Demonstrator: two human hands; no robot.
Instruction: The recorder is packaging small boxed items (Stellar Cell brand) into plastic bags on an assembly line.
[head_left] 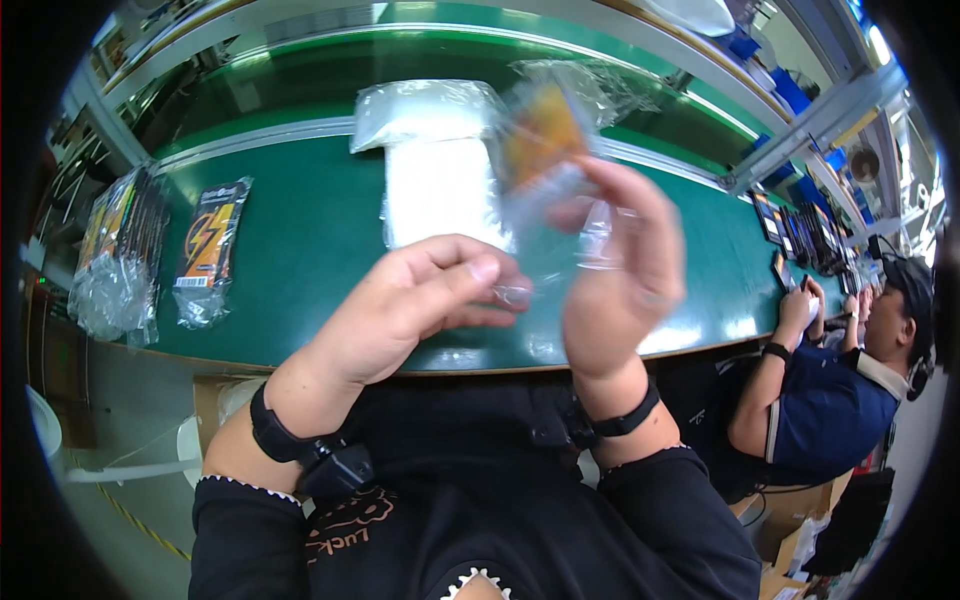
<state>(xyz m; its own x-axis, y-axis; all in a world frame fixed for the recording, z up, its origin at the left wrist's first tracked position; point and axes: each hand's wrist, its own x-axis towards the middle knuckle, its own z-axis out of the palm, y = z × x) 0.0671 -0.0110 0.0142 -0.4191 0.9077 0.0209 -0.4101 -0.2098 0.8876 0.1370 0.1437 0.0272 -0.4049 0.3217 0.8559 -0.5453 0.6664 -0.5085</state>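
Over the middle of the green bench, my right hand is raised and blurred by motion. Its thumb and fingers grip a flat orange-and-dark package in a clear plastic bag. A shiny flap of clear plastic hangs by its palm. Lower and to the left, my left hand has its thumb pressed against the index finger. A small glinting piece of clear plastic shows at those fingertips; whether it joins the bag I cannot tell. Just beyond lies a stack of clear plastic bags, its far end folded or bunched.
At the left of the bench lie one bagged orange-and-black package and a pile of similar ones. A metal frame rail runs along the back. At the right, a co-worker handles dark packages beside a row of them.
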